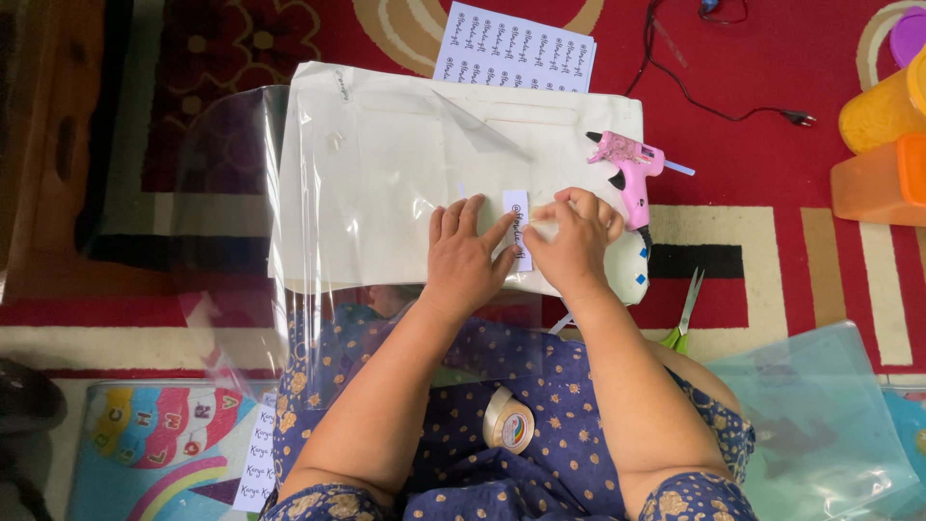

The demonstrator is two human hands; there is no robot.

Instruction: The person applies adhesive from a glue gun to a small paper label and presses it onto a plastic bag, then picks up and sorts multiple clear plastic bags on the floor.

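Floor covered by a red patterned carpet [772,58] with cream and black bands; the person sits on it in a navy dress with gold dots [482,425], seen from above.

A cream bag [386,183] lies flat on the carpet ahead of the knees, wrapped in a clear plastic sheet [241,241] that overhangs its left edge and creases over the top; a second clear plastic sleeve [820,415] lies on the floor at lower right, apart from the bag.

Orange and yellow plastic containers [883,145] stand at the right edge, well apart from the work; a colourful alphabet mat [164,434] shows at lower left.

A printed sheet of labels [516,48] lies just beyond the bag's top edge; a strip of labels [256,463] lies beside the left knee.

The left hand [463,256] lies flat on the wrapped bag, fingers spread, index finger touching the left edge of a small white label [517,214]; the right hand [571,241] is curled, fingertips pressing on the label's right side; both hands close together, neither clamped on anything; the label stands lengthwise on the bag's right half, between the hands.

A pink glue gun [632,166] rests on the bag's right edge, just beside the right hand; its black cord [714,96] trails across the carpet.

A roll of tape [508,422] sits in the lap; green-handled scissors [685,318] lie on the carpet beside the right forearm.
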